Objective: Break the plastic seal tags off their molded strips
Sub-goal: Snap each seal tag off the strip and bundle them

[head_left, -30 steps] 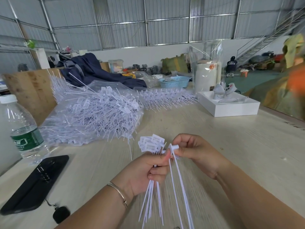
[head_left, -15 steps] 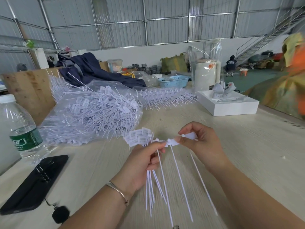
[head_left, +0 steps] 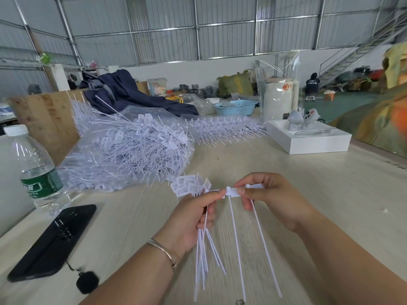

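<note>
My left hand [head_left: 193, 214] grips a bundle of loose white seal tags [head_left: 187, 188]; their flat heads fan out above my fingers and their thin tails hang below. My right hand [head_left: 272, 199] pinches a short molded strip [head_left: 234, 192] with two tags still joined, their long tails dangling toward the table. My left thumb and forefinger pinch the strip's left end, so both hands meet at it. A big heap of loose tags [head_left: 132, 150] lies on clear plastic at the left. Rows of unbroken strips [head_left: 222, 128] lie farther back.
A water bottle [head_left: 35, 170] stands at the left, with a black phone [head_left: 55, 241] and a small black clip microphone [head_left: 87, 282] in front of it. A white box [head_left: 312, 142] sits at the right. A blue basket [head_left: 236, 107] and dark cloth [head_left: 132, 95] lie behind.
My hands have drawn apart and risen. The strip in my right hand swung level, and its two tails now hang clear of the bundle.
</note>
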Motion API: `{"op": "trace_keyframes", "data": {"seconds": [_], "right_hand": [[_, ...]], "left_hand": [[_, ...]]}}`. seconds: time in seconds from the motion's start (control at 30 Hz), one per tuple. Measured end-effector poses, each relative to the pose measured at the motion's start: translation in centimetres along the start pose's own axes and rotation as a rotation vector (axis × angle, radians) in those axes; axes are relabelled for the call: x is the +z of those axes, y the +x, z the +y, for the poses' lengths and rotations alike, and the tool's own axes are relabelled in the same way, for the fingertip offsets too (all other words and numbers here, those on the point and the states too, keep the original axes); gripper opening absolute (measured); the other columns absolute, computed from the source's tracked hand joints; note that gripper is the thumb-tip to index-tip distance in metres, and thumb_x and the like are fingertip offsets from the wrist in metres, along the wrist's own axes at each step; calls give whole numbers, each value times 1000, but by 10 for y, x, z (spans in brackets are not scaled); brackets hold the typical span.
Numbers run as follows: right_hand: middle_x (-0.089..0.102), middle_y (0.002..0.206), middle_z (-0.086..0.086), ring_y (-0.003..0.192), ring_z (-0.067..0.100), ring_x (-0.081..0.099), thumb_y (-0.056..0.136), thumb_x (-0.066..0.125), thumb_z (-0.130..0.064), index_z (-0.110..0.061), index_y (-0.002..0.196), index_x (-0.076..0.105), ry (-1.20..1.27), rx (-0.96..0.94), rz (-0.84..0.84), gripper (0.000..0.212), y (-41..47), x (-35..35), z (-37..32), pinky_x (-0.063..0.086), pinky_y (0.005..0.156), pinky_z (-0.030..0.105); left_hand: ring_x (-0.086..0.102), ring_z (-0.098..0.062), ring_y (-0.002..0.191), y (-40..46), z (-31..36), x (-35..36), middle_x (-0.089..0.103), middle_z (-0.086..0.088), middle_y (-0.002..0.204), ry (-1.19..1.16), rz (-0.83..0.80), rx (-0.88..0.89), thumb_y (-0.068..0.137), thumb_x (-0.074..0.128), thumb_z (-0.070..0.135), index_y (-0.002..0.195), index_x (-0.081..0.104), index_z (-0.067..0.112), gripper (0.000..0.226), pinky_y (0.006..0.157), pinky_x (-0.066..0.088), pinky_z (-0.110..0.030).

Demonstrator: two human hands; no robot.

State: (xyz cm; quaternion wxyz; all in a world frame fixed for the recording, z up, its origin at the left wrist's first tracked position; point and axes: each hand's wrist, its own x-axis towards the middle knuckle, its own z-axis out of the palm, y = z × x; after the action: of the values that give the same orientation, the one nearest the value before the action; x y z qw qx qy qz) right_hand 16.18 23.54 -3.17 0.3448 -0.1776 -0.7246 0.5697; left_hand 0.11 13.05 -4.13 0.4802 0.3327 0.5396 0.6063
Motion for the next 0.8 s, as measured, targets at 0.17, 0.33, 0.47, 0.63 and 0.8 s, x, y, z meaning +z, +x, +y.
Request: {"op": "trace_keyframes", "data": {"seconds": [0.17, 0.33, 0.47, 0.63, 0.8], "right_hand": [[47, 48, 5, 46, 13, 41, 72, 70, -9, -1, 81, 72, 100, 109, -132, 12, -2, -8, -3, 34, 51, 19], [45, 55, 11, 45, 14, 37, 64, 77, -4, -5, 74, 75, -36, 178, -291, 10, -2, -12, -3, 30, 48, 21], [46, 57, 14, 47, 13, 38, 59, 71, -14, -5, 69, 74, -291, 247, -282, 14, -3, -20, -2, 28, 49, 22], [50, 61, 12, 55, 13, 43, 79, 67, 0, 4, 84, 71, -209, 195, -80, 7, 0, -34, 2, 33, 53, 20], [56, 70, 13, 61, 16, 45, 88, 48, 6, 4, 98, 66, 161, 250, -49, 20, 4, -7, 4, 31, 53, 24]], "left_hand": [[18, -7, 38, -3, 7, -2, 26, 4, 47, 94, -182, 35, 74, 75, 18, 69, 61, 6, 19, 34, 15, -17], [23, -8, 37, -5, 11, -4, 27, 4, 43, 374, -289, -13, 65, 79, 15, 61, 62, 18, 17, 38, 18, -16], [22, -10, 37, -4, 10, -7, 25, 5, 44, 545, -294, -123, 60, 70, 12, 57, 46, 21, 26, 40, 17, -16], [19, -5, 41, 1, 7, -12, 22, 5, 55, 272, -313, -137, 64, 76, 11, 63, 35, 26, 44, 36, 17, -15], [24, -4, 40, 5, -5, -2, 28, 7, 53, -13, -77, -128, 86, 72, 23, 59, 52, 22, 34, 33, 20, -14]]}}
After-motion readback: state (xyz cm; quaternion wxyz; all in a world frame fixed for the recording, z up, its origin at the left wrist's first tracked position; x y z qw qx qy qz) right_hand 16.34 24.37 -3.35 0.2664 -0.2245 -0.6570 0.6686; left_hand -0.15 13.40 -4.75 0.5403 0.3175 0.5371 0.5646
